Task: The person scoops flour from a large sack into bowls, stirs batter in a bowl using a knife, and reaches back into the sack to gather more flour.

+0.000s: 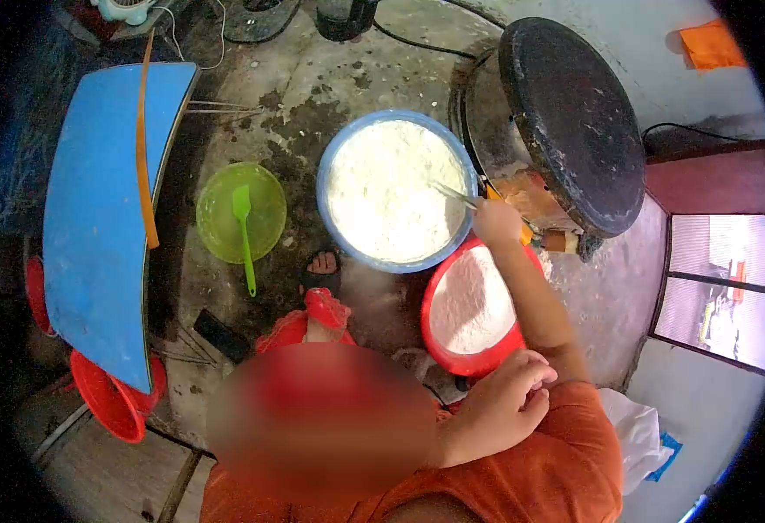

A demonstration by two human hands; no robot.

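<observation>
My right hand (497,222) is closed around a thin metal utensil (454,194), its far end in the pale, whitish contents (391,187) of a large blue basin (323,205). What shape that end has is hidden. Beneath my right forearm stands a red basin (432,344) of white powder that looks like flour (469,305). My left hand (517,392) is across my body beside my right upper arm, fingers curled in and nothing visible in them. Whether it touches the orange sleeve (587,427) I cannot tell.
A green spatula (244,227) lies across a yellow-green bowl (210,240) on the floor. At left is a blue tabletop (95,218) with a long wooden strip (142,157); red buckets (108,401) stand below. A big round black griddle (574,126) stands upper right.
</observation>
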